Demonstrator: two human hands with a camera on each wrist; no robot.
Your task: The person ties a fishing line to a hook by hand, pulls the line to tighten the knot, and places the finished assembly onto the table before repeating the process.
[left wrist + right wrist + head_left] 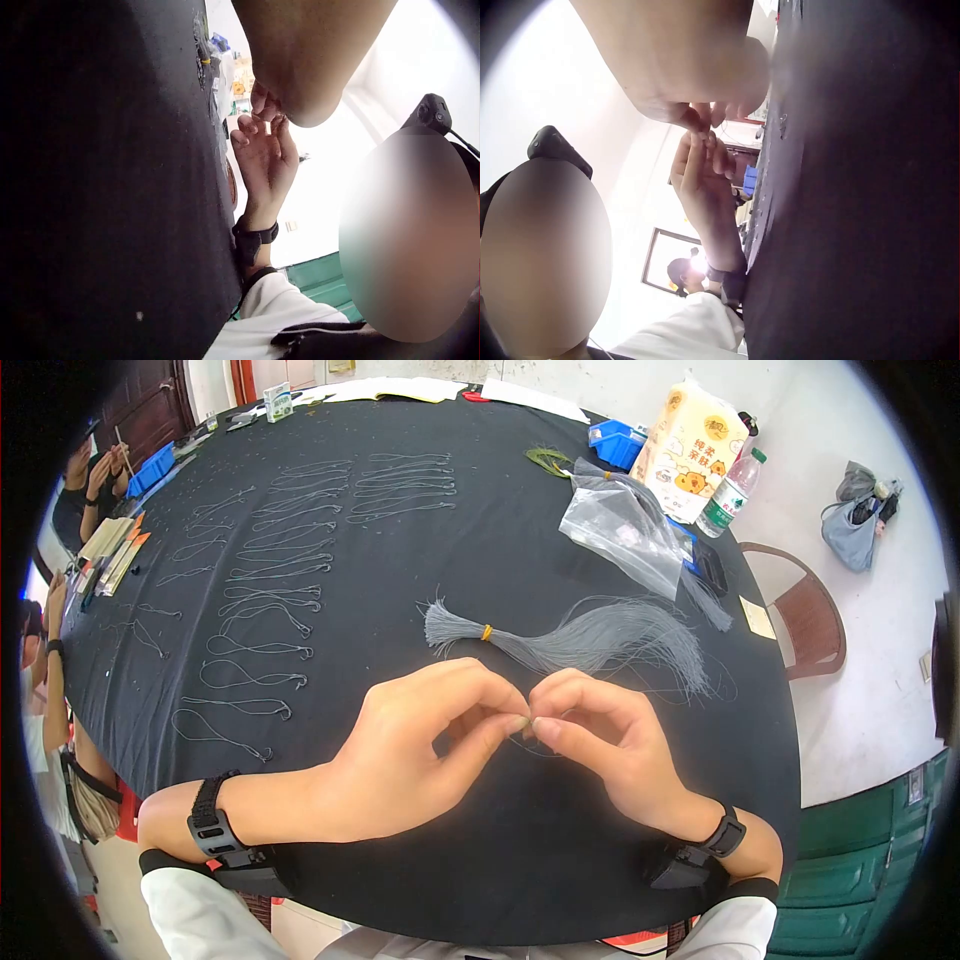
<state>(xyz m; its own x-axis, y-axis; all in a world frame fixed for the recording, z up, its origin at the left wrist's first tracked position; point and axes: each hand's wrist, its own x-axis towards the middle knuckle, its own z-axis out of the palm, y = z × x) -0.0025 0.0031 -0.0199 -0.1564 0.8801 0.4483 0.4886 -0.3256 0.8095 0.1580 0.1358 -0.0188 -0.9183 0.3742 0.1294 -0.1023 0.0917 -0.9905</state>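
Observation:
Above the black-covered table, my left hand (420, 755) and right hand (620, 750) meet fingertip to fingertip. Thumb and forefinger of each pinch a thin grey cord (540, 751); only a short curve of it shows below the fingers, the rest being hidden by them. Just beyond the hands lies a bundle of loose grey cords (600, 640), bound near its left end by a yellow band (487, 632). Left of the hands, several knotted cord loops (299, 681) are laid out in columns. In both wrist views the fingertips touch, with the cord too small to make out.
At the back right stand a tissue pack (690, 455), a water bottle (733, 495) and a blue bin (617, 444), with a clear plastic bag (625, 530) before them. A brown chair (815, 615) is at the right edge. Other people sit along the left side.

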